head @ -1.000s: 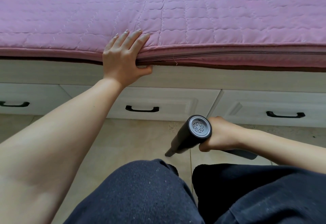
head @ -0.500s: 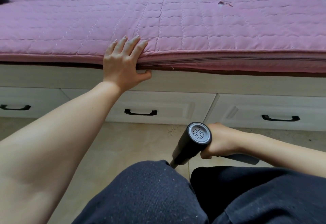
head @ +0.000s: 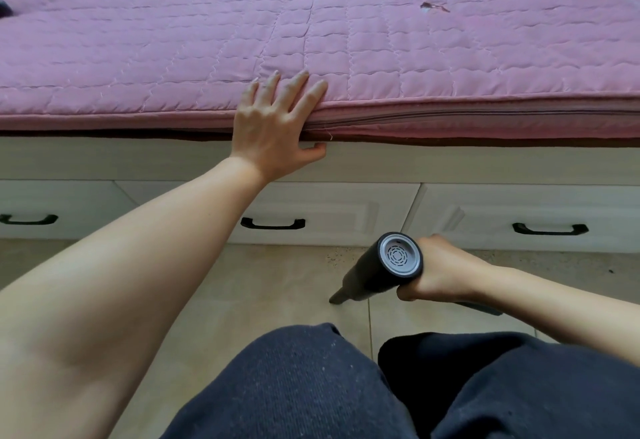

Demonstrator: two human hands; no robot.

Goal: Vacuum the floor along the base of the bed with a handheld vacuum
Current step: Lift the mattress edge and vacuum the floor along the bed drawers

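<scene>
We are bracing our left hand (head: 273,127) at the centre of the frame, fingers straight on the pink quilted mattress (head: 381,44) and thumb tucked under its edge. At lower right, our right hand (head: 440,272) is curling round the black handheld vacuum (head: 384,269), whose nozzle is angling down-left onto the tiled floor (head: 270,286), near the bed's white drawers (head: 332,210). Our dark-trousered knees (head: 294,386) are filling the bottom.

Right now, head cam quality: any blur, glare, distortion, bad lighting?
Head view: soft even daylight, no glare; wide-angle bowing curves the mattress edge and drawer fronts; left hand and vacuum in the right hand look sharp, no motion blur; faint shadow under the mattress lip; near forearm and knees slightly soft.
</scene>
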